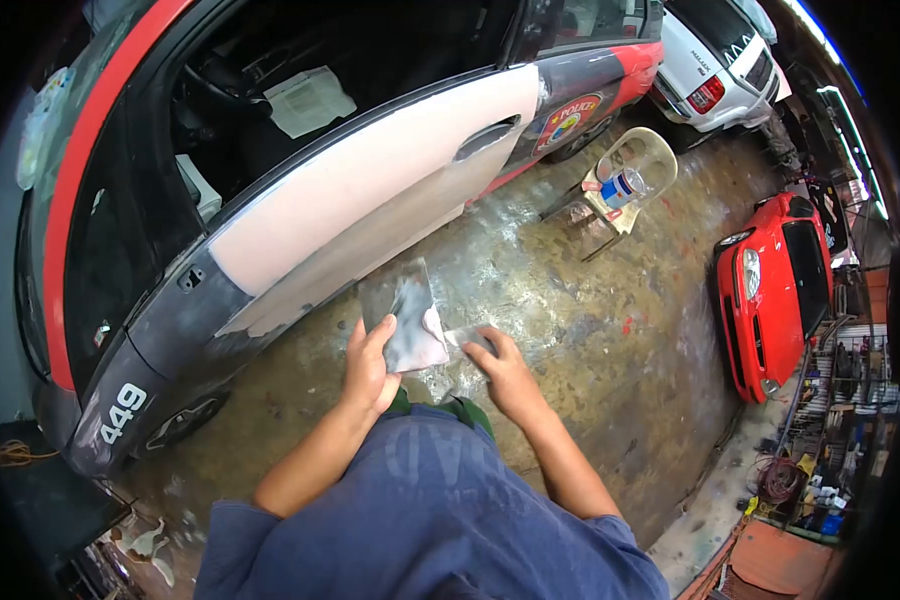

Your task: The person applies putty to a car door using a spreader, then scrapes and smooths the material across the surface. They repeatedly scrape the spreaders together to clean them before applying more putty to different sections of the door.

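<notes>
My left hand [369, 368] grips a flat mixing board [392, 300] by its near left edge, thumb on top. Pale pinkish body filler [428, 348] lies along the board's right side and lower corner, and grey smears mark the rest of its face. Between the fingers of my right hand [510, 377] is a thin, flat filler spreader [463, 336], its tip right at the board's right edge beside the filler. Ahead and to the left stands a dark car door [185, 325] with a broad pale pink filled patch [360, 165] below its open window.
A plastic chair [642, 150] holding a blue-and-white can [622, 188] stands on the stained floor [490, 260] ahead. To the right is a red car [788, 285]; a white pickup [708, 85] is at the back. Cluttered shelves [830, 430] line the far right.
</notes>
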Motion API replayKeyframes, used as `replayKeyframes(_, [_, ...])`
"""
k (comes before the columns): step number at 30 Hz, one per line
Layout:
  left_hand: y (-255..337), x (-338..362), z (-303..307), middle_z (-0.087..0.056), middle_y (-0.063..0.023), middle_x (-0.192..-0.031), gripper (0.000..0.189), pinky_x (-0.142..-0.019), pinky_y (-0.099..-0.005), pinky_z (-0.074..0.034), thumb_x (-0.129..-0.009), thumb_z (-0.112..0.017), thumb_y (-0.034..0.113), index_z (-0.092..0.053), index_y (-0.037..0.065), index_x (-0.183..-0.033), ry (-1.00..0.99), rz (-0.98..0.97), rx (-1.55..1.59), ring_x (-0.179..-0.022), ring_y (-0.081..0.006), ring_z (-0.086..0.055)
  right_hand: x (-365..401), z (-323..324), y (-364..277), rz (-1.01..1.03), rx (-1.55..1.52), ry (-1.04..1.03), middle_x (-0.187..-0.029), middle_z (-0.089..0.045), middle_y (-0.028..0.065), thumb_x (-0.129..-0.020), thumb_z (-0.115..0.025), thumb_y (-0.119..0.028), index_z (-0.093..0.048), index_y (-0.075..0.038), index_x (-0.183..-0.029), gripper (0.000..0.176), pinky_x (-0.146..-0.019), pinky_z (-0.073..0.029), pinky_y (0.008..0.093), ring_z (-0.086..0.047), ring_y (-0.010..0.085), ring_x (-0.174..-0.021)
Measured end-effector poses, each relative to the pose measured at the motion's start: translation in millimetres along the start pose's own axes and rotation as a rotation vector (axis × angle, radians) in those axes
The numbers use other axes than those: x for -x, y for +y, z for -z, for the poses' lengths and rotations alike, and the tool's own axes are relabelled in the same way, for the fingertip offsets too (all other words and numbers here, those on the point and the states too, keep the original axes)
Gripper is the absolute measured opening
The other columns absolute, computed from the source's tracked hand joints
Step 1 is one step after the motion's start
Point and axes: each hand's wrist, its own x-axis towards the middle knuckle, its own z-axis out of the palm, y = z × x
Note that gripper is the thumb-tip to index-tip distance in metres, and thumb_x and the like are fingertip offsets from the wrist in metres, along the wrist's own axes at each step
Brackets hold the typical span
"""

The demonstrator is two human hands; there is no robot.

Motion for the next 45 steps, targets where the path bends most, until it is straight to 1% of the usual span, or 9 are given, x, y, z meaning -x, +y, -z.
replayKeyframes(4, [-27.3,17.4,3.0,-0.068,-0.012,-0.122,0.037,-0.095,-0.0343,-0.052,-0.105,-0.056,0.019,-0.053,0.0,-0.137,-0.141,-0.294,-0.667,-0.11,-0.0215,-0.066,32.9,52.0,22.4,-0.013,-0.006,0.18,-0.137,-0.06,0.0145,-0.086,-0.06,0.004,-0.065,-0.011,-0.127,0.044,-0.106,-0.048,0.0451,-0.057,0.0386,-0.125])
replayKeyframes(9, [-93.9,76.5,-43.9,-0.071,-0.0172,-0.104,0.036,-0.086,-0.0361,-0.051,-0.107,-0.051,0.021,-0.054,-0.002,-0.134,-0.183,-0.37,-0.963,-0.094,-0.0214,-0.067,58.7,88.6,12.1,0.117,0.145,0.156,-0.13,-0.064,0.0059,-0.074,-0.061,0.006,-0.068,-0.014,-0.124,0.054,-0.114,-0.036,0.0567,-0.056,0.028,-0.129])
replayKeyframes(20, [-195.3,142.4,-60.0,-0.068,-0.0211,-0.085,0.036,-0.069,-0.0441,-0.05,-0.108,-0.051,0.024,-0.053,-0.005,-0.13,0.067,-0.605,-1.005,-0.074,-0.0334,-0.066,213.6,83.5,16.4,0.386,-0.054,-0.033,-0.136,-0.061,0.0051,-0.078,-0.065,0.001,-0.069,-0.016,-0.123,0.048,-0.114,-0.038,0.0554,-0.054,0.0288,-0.131])
replayKeyframes(24, [-184.7,164.5,-89.7,-0.066,-0.0233,-0.082,0.037,-0.069,-0.0446,-0.049,-0.109,-0.051,0.026,-0.053,-0.008,-0.125,0.045,-0.687,-0.946,-0.072,-0.0335,-0.065,236.1,74.8,49.4,0.285,-0.153,-0.034,-0.131,-0.06,0.0143,-0.077,-0.067,0.003,-0.066,-0.014,-0.125,0.051,-0.11,-0.042,0.0554,-0.056,0.0353,-0.128])
replayKeyframes(28, [-207.9,154.3,-81.2,-0.069,-0.0152,-0.111,0.03,-0.084,-0.0363,-0.052,-0.108,-0.053,0.02,-0.054,-0.002,-0.128,-0.07,-0.637,-0.574,-0.095,-0.0227,-0.066,240.2,122.5,21.8,0.386,-0.242,0.358,-0.13,-0.057,0.0174,-0.075,-0.073,0.006,-0.065,-0.014,-0.128,0.057,-0.108,-0.046,0.0562,-0.057,0.0395,-0.125])
replayKeyframes(29, [-213.5,158.8,-84.2,-0.065,-0.0095,-0.123,0.026,-0.092,-0.0337,-0.052,-0.106,-0.055,0.014,-0.055,0.001,-0.129,-0.068,-0.447,-0.337,-0.106,-0.0185,-0.063,242.1,134.1,8.2,0.455,-0.221,0.35,-0.131,-0.055,0.0161,-0.076,-0.075,0.004,-0.064,-0.017,-0.13,0.058,-0.108,-0.046,0.057,-0.058,0.0406,-0.124])
replayKeyframes(32, [-215.8,184.1,-99.9,-0.065,-0.0109,-0.121,0.026,-0.094,-0.0348,-0.054,-0.105,-0.054,0.008,-0.053,0.001,-0.13,-0.047,-0.282,-0.107,-0.108,-0.0186,-0.064,246.7,126.5,-4.1,0.501,-0.21,0.335,-0.131,-0.055,0.0157,-0.077,-0.074,0.005,-0.064,-0.02,-0.131,0.06,-0.11,-0.045,0.0563,-0.057,0.0405,-0.127])
replayKeyframes(39, [-220.6,202.6,-90.6,-0.065,-0.0117,-0.124,0.036,-0.096,-0.0358,-0.054,-0.104,-0.056,0.01,-0.051,0.0,-0.138,-0.012,-0.301,-0.159,-0.109,-0.0196,-0.065,268.1,79.9,99.6,0.125,-0.017,0.16,-0.132,-0.059,0.0127,-0.076,-0.059,0.014,-0.064,-0.019,-0.132,0.066,-0.105,-0.046,0.0508,-0.056,0.0365,-0.127])
replayKeyframes(45, [-208.5,215.3,-104.5,-0.071,-0.0195,-0.091,0.031,-0.077,-0.0402,-0.054,-0.104,-0.059,0.02,-0.058,-0.003,-0.125,-0.039,-0.737,-0.968,-0.084,-0.0283,-0.071,267.4,140.0,50.1,0.205,0.097,0.372,-0.134,-0.06,0.0077,-0.076,-0.066,0.007,-0.067,-0.02,-0.129,0.059,-0.111,-0.039,0.0549,-0.055,0.0339,-0.128])
